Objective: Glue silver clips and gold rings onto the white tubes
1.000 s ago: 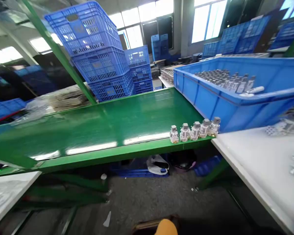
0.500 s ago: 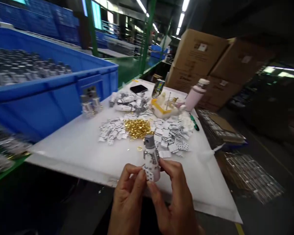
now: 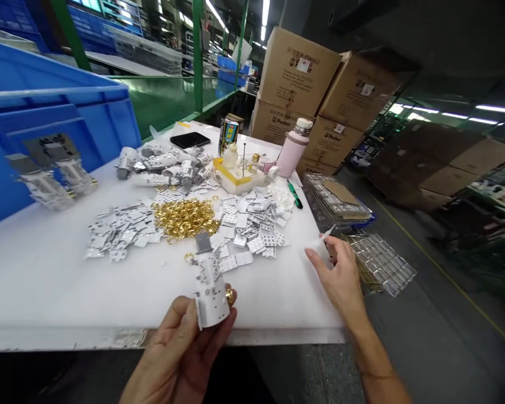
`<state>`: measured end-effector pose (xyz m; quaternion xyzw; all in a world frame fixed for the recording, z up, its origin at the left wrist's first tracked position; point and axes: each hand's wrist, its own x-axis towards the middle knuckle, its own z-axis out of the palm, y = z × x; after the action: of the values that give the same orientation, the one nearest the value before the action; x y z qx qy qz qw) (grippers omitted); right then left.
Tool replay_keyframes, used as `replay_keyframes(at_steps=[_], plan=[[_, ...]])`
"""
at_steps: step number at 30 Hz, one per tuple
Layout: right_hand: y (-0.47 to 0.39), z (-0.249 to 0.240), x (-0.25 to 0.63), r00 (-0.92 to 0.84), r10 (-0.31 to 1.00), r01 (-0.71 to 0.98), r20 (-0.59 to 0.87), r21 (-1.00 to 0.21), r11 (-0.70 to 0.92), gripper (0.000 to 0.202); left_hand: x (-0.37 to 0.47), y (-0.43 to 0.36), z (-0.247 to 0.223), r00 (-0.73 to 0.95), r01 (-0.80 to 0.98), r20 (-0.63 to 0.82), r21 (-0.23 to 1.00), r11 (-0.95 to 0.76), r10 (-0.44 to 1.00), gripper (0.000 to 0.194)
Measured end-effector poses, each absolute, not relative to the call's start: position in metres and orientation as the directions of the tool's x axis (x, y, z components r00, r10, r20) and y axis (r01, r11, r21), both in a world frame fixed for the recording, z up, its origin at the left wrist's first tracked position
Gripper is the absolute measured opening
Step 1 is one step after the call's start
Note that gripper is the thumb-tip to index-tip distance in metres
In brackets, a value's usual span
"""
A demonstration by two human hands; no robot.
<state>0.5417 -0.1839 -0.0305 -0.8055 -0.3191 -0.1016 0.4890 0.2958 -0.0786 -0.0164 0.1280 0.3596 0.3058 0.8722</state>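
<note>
My left hand [image 3: 185, 348] holds a small bottle [image 3: 209, 286] with a grey square cap, wrapped in a white patterned sleeve, upright just in front of the white table's [image 3: 46, 280] near edge. A gold ring sits by its side at my fingertips. My right hand [image 3: 340, 275] is out at the table's right edge, its fingers closing on a small white tube [image 3: 320, 242] with a pointed tip. On the table lie a heap of gold rings [image 3: 185, 216] and scattered silver-white square pieces [image 3: 118, 233] on both sides of it.
A blue bin [image 3: 67, 123] stands at the left with two wrapped bottles [image 3: 53, 174] before it. Further back are more wrapped bottles [image 3: 164, 163], a yellow tray [image 3: 239, 179], a phone [image 3: 189, 139], a pink flask [image 3: 293, 147], a green pen [image 3: 294, 193]. Cardboard boxes [image 3: 298, 73] and stacked trays [image 3: 336, 193] stand right.
My view swung from the green conveyor to the white table. My right hand let go of the bottle and reached right to the white tube; my left hand keeps the bottle.
</note>
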Motion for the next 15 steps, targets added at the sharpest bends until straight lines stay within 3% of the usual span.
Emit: replay_keyframes(at_steps=[4, 6, 9, 12, 15], plan=[[-0.180, -0.034, 0.543, 0.781, 0.500, 0.568, 0.374, -0.759, -0.319, 0.034, 0.294, -0.087, -0.008, 0.532, -0.462, -0.611, 0.371, 0.806, 0.586, 0.004], [-0.183, -0.028, 0.526, 0.767, 0.551, 0.520, 0.327, -0.821, -0.236, 0.032, 0.293, -0.089, -0.005, 0.519, -0.468, -0.622, 0.367, 0.804, 0.586, 0.005], [-0.186, -0.010, 0.495, 0.679, 0.703, 0.260, 0.214, -0.965, 0.043, 0.030, 0.294, -0.089, -0.002, 0.533, -0.465, -0.605, 0.374, 0.802, 0.591, 0.008], [-0.181, 0.008, 0.472, 0.622, 0.773, -0.044, 0.124, -0.980, 0.193, 0.031, 0.296, -0.089, -0.001, 0.544, -0.464, -0.595, 0.375, 0.803, 0.592, 0.013], [-0.171, 0.019, 0.460, 0.674, 0.724, -0.063, 0.146, -0.965, 0.253, 0.029, 0.296, -0.090, -0.001, 0.529, -0.466, -0.603, 0.381, 0.798, 0.597, 0.017]])
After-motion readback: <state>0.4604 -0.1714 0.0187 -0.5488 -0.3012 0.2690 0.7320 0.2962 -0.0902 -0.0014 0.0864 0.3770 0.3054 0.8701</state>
